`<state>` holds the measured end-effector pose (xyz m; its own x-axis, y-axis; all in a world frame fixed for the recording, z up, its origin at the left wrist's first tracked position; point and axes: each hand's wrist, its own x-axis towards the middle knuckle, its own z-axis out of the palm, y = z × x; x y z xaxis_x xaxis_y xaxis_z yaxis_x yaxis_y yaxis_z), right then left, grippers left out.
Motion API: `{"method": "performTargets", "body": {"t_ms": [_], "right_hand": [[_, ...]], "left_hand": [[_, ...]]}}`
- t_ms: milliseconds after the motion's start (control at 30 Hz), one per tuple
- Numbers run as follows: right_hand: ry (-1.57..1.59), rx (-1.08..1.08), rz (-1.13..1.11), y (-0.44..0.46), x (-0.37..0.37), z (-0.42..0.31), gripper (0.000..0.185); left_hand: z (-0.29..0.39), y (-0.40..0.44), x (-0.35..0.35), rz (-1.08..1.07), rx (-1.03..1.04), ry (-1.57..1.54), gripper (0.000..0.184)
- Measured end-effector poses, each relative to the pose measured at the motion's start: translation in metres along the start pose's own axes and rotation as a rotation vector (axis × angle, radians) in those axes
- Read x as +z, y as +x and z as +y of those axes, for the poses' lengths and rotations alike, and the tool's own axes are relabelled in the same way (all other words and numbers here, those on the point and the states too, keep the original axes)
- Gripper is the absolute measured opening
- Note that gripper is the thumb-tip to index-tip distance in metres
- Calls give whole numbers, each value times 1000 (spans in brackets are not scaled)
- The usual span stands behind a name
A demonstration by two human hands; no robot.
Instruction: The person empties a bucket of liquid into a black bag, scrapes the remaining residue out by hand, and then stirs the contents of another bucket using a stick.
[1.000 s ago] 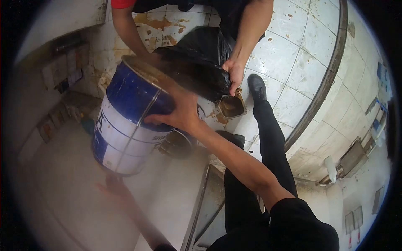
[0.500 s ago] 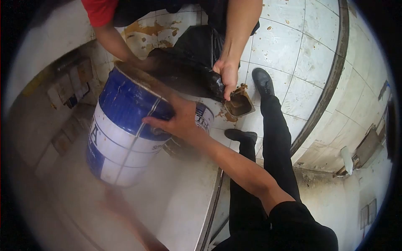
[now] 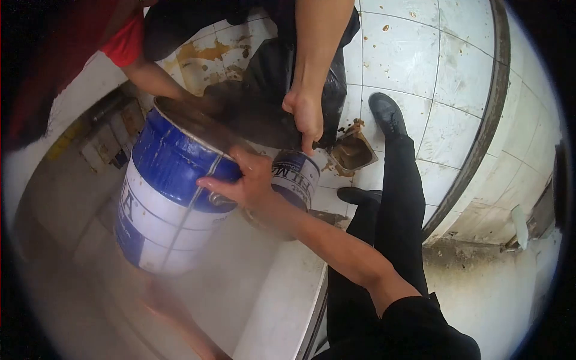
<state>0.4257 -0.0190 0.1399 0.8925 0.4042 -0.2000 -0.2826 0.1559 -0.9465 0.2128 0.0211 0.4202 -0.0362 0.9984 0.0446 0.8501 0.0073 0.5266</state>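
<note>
A large blue and white metal bucket (image 3: 168,192) is tilted, its open rim toward a black plastic bag (image 3: 258,102). My right hand (image 3: 246,180) grips the bucket's upper side near the handle lug, thumb spread from the fingers. Under the bucket's base, my left hand (image 3: 159,297) is blurred by haze, and its fingers are hard to make out. A co-worker's hand (image 3: 306,114) holds the bag's edge; the co-worker's other hand is mostly hidden behind the bucket rim.
A second blue and white bucket (image 3: 297,177) stands beyond my right wrist. A small soiled metal container (image 3: 354,151) sits on the stained tiled floor (image 3: 399,60), near my black shoe (image 3: 388,115). A pale counter surface (image 3: 270,306) lies below the held bucket.
The bucket has shifted slightly left and down in view, still held. The co-worker's hand on the bag has moved left, and more of the second bucket shows.
</note>
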Motion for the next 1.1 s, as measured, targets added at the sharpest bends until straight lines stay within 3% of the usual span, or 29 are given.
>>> {"method": "performTargets", "body": {"t_ms": [467,567,667,867,967,1033,1100], "right_hand": [[-81,-11,46,-8,-10,-1,54],[-84,14,37,-13,-7,3,54],[-59,11,60,-18,-2,6,54],[-32,30,35,-21,1,9,53],[-17,34,43,-22,4,12,53],[-4,15,66,-24,6,13,53],[15,64,45,-26,6,13,53]], "left_hand": [[-6,6,6,1,73,-7,67],[0,5,7,-92,68,-109,66],[1,5,8,12,66,14,66],[-9,18,-6,-37,60,20,70],[-12,25,-12,-50,156,64,70],[-11,29,-17,-151,36,-254,68],[-10,30,-21,-175,39,-257,67]]}}
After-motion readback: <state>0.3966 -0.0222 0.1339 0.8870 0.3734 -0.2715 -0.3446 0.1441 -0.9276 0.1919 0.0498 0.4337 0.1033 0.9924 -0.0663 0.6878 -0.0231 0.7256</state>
